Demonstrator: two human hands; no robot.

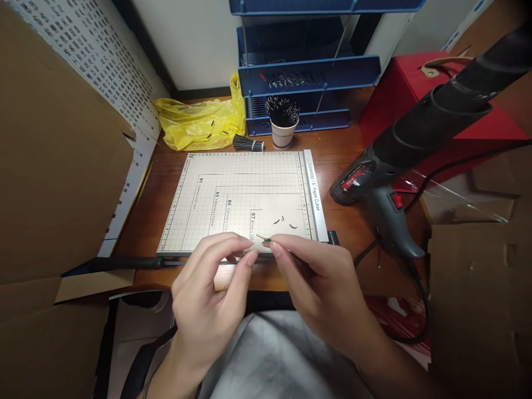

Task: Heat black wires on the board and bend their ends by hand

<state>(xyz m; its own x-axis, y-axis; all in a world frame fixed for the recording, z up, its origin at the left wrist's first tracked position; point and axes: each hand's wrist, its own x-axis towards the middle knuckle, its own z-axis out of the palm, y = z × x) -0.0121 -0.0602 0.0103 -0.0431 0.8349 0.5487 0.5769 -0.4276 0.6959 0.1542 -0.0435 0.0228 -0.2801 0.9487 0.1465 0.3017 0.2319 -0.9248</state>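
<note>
Just past the near edge of a paper cutter board [236, 166], both hands meet in the middle of the head view. My right hand [322, 277] pinches a thin black wire between thumb and forefinger. The wire's pale metal tip [261, 237] points left, and most of its length is hidden by the hand. Close by on the left is my left hand [216, 282], its fingers curved and its thumb and forefinger slightly apart. Nothing shows between them. Small dark scraps [293, 226] lie on the board beyond my right hand.
Behind the board stand a paper cup [283, 137] full of black wires, a bundle of wires [248, 143] and a yellow plastic bag [199, 124]. A blue tray rack [310, 83] is farther back. On the right a heat gun [386, 183] leans near a red box [419, 72]; cardboard [54, 138] walls the left.
</note>
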